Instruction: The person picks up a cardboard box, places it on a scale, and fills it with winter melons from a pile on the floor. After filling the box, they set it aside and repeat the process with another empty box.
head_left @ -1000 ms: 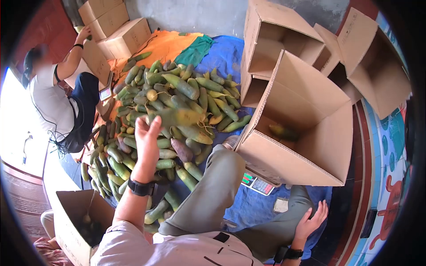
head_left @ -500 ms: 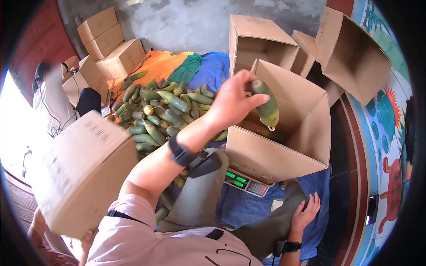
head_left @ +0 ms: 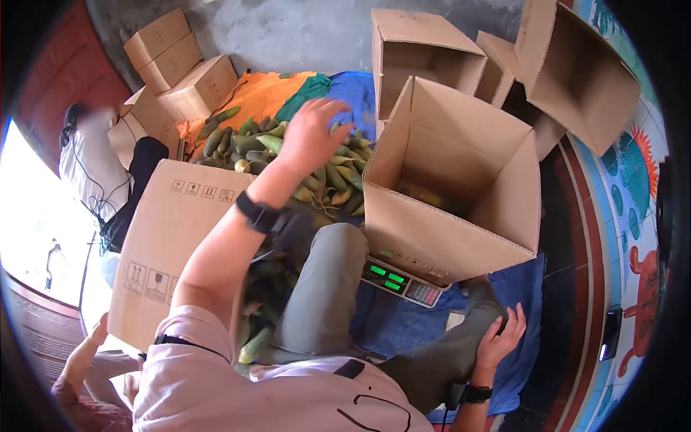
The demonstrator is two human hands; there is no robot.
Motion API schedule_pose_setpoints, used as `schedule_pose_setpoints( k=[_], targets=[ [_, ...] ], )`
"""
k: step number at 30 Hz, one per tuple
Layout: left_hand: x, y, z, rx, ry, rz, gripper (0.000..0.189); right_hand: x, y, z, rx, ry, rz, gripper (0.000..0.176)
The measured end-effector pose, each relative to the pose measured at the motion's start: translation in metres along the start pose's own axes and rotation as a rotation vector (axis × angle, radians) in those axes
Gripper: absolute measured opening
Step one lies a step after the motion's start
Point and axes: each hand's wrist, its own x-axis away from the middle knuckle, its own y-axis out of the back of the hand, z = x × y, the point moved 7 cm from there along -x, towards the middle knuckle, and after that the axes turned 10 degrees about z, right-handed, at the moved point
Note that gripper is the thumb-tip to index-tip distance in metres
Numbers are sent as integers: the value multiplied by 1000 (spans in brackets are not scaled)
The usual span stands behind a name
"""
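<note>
My left hand (head_left: 314, 135) is over the pile of green radishes (head_left: 338, 176), its fingers apart and nothing in them. Just right of it, an open cardboard box (head_left: 453, 227) stands on a digital scale (head_left: 403, 283) with lit green displays. Deep in that box a few radishes (head_left: 432, 198) show dimly in shadow. My right hand (head_left: 502, 337) lies on my lower leg with the fingers spread, holding nothing.
At left, another person's hand (head_left: 99, 330) supports a large cardboard box (head_left: 176, 245) close to my left arm. A person in pale clothing (head_left: 93, 169) is farther back. Stacked boxes (head_left: 165, 54) and tipped open boxes (head_left: 425, 39) stand by the wall.
My left hand has let go of the radish it held over the open box and swung left to the pile. The other person's box has moved right and turned. My right hand stays put.
</note>
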Motion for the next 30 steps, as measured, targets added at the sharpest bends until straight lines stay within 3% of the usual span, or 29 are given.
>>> schedule_pose_setpoints(
  k=[3,5,6,8,15,19,26,28,30],
  targets=[
    [72,-14,70,-129,196,158,27,-2,-2,2,3,-1,15,28],
    [131,-43,133,-192,593,501,40,-2,-3,3,16,-4,25,28],
    [144,-41,131,-187,597,504,40,-3,-3,3,7,-3,31,27],
    [175,-47,137,-362,746,800,61,-6,-2,5,1,4,38,26],
    [171,-28,158,-445,860,1159,89,-7,-8,6,-21,-8,71,26],
    [180,-42,152,-548,770,1119,100,-11,-7,9,-31,-11,98,26],
    [246,-11,38,-605,575,1116,107,-17,-10,5,-55,13,125,24],
    [263,2,19,-686,488,1269,107,-19,-10,7,-54,32,127,23],
    [279,17,20,-797,458,1276,105,-18,-11,7,-61,47,133,23]
  ],
)
